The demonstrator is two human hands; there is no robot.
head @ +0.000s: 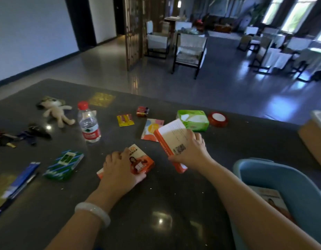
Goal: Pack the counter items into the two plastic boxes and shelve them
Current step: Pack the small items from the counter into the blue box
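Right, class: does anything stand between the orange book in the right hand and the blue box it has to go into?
Nothing visible does. The right hand holds the orange book lifted off the counter, and the stretch of counter between it and the blue box is bare. The box's open top faces up, with one book already inside.

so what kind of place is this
Probably a lounge or cafe-style hall, not a home: a long dark stone counter faces an open floor with white-cushioned dark-framed armchairs, white-draped tables and tall windows.

Dim, soft-blurred wide-angle view, window daylight far right, ceiling-light glare on counter (156,204).
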